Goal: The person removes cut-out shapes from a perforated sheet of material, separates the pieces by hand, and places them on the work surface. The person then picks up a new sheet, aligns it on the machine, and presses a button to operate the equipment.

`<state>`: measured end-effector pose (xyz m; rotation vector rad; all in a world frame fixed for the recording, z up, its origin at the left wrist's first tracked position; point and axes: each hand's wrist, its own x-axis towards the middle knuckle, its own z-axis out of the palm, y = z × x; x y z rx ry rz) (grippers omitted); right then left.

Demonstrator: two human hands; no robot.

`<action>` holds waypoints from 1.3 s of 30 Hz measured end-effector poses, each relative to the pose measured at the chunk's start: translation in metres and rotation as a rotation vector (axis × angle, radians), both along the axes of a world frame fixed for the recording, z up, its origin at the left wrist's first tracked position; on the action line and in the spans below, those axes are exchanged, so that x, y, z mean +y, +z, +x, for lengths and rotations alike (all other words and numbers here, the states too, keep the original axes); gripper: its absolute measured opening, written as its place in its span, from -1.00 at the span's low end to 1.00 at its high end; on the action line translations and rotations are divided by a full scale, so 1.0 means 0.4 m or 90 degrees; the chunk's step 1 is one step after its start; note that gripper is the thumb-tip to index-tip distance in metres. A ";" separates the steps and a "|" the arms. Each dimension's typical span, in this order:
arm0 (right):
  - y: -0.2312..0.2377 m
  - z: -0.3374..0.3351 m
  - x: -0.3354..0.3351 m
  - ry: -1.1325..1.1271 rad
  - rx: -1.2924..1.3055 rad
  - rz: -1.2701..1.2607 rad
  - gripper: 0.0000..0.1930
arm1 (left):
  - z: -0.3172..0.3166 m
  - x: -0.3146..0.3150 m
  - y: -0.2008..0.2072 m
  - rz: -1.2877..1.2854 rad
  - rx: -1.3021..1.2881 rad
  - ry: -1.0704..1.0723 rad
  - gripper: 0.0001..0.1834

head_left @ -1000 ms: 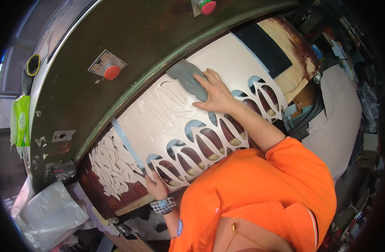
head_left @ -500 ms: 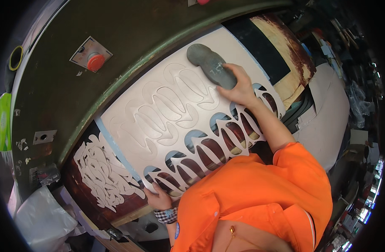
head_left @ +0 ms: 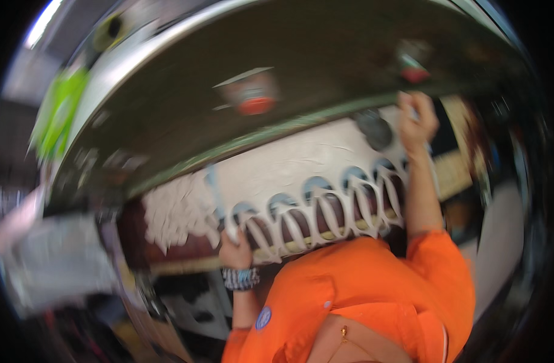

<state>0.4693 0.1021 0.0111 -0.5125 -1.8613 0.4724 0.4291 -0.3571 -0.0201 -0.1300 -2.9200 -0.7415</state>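
A pale sheet [head_left: 277, 164] lies on the work surface, with a row of pointed-oval openings along its near side. At its near left corner my left hand [head_left: 235, 249] is closed on the edge. The dark grey sole-shaped block [head_left: 375, 130] rests on the sheet's far right part, its far end partly hidden by the machine's front edge. My right hand [head_left: 417, 124] is off the block, raised to its right, below a red button [head_left: 415, 75]. Its fingers look partly bent and apart, with nothing seen in them, though motion smears them.
A dark green machine beam [head_left: 325, 66] spans the far side and carries another red button [head_left: 257, 105]. Thin pale cut pieces [head_left: 181, 209] lie heaped left of the sheet. A plastic bag [head_left: 56, 260] is at the left, and pale material [head_left: 501, 242] at the right.
My right hand has let go of the grey block and moved up and away from it. My left hand stays at the sheet's corner. The view has turned, bringing more of the beam in.
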 end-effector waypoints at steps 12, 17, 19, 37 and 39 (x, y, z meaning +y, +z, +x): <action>-0.281 0.107 0.155 0.036 0.151 0.250 -0.57 | 0.052 0.078 -0.211 0.065 -0.045 0.041 -0.62; -0.362 0.264 0.269 -0.171 0.044 0.125 -0.70 | 0.099 0.083 -0.264 0.121 0.046 0.046 -0.63; -0.379 0.280 0.287 -0.165 0.036 0.125 -0.72 | 0.091 0.081 -0.268 0.136 0.075 0.044 -0.65; -0.401 0.261 0.311 0.032 -0.178 -0.034 -0.54 | 0.080 0.066 -0.215 0.130 -0.069 0.051 -0.70; -0.364 0.197 0.248 0.108 -0.291 -0.270 -0.42 | 0.067 0.061 -0.210 0.104 -0.125 0.044 -0.62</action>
